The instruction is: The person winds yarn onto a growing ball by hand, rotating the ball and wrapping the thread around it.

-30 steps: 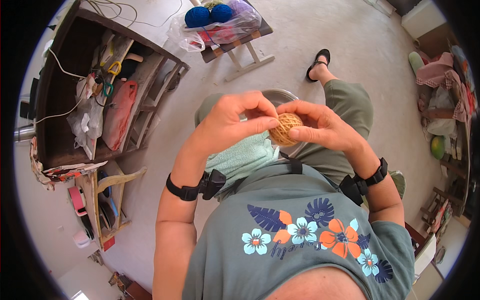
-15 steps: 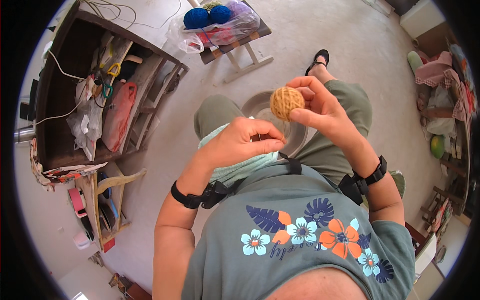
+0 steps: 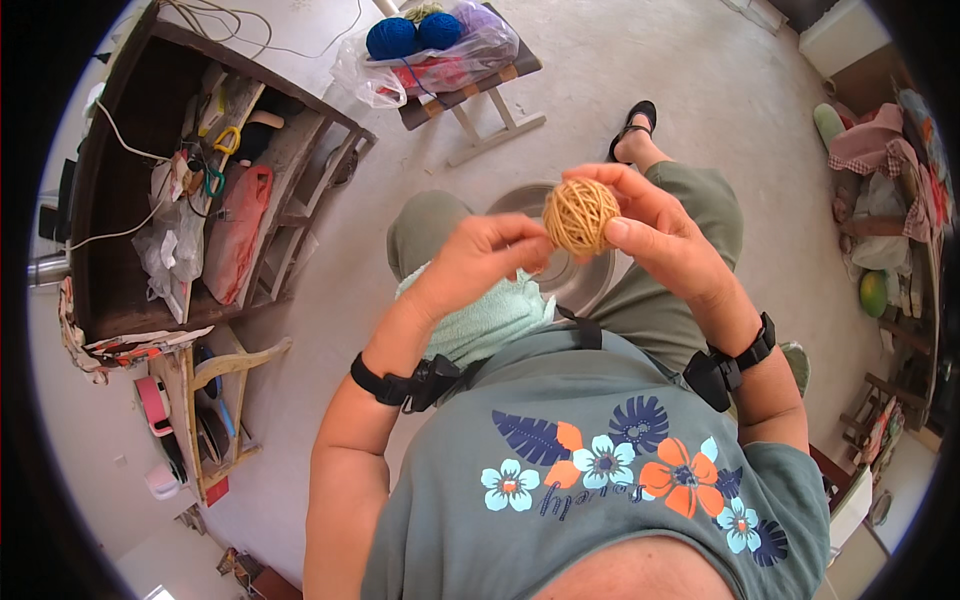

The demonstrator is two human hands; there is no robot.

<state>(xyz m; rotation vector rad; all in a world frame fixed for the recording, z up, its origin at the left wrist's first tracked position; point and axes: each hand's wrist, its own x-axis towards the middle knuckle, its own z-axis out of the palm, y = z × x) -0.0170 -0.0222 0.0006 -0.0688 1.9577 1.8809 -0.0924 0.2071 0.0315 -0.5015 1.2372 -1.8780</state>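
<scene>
A ball of tan yarn (image 3: 581,217) is held up over my lap in my right hand (image 3: 665,230), gripped between the thumb and curled fingers. Close by on its left, my left hand (image 3: 480,260) is closed in a pinch at the ball's lower left edge. The yarn strand in that pinch barely shows, and the hand is slightly blurred. Below both hands, a round metal basin (image 3: 590,287) stands between my legs, partly covered by the hands and the ball. A pale green towel (image 3: 490,322) lies over my left thigh.
Ahead, a small stool (image 3: 497,125) bears a clear plastic bag (image 3: 365,80) and blue yarn balls (image 3: 391,38). On the left stands a dark wooden cabinet (image 3: 120,190) with scissors and bags; below it is a wooden rack (image 3: 240,365). Cloths (image 3: 870,145) pile up at far right.
My left hand has moved up and leftward to the ball's edge. The ball has turned in my right hand and shifted slightly right and down.
</scene>
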